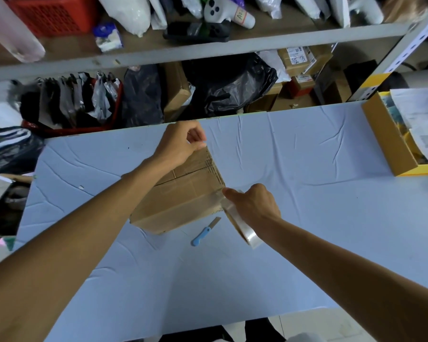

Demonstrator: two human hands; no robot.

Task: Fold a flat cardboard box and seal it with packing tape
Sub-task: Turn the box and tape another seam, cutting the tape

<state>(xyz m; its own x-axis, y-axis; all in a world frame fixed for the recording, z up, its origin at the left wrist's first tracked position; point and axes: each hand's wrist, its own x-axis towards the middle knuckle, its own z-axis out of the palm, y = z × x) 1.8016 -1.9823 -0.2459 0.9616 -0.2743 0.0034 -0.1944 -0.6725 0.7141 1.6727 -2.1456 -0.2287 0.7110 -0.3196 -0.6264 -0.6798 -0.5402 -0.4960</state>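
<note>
A folded brown cardboard box stands on the pale blue table in the middle of the view, its top flaps closed. My left hand rests on the box's far top corner, fingers pinched on what looks like the free end of the tape. At the box's right edge my right hand grips a roll of clear packing tape. A strip of tape runs across the box top at its right edge between the two hands.
A small blue-handled cutter lies on the table just in front of the box. An open cardboard box with yellow trim holding papers sits at the right edge. Behind the table, metal shelves hold bags and parcels.
</note>
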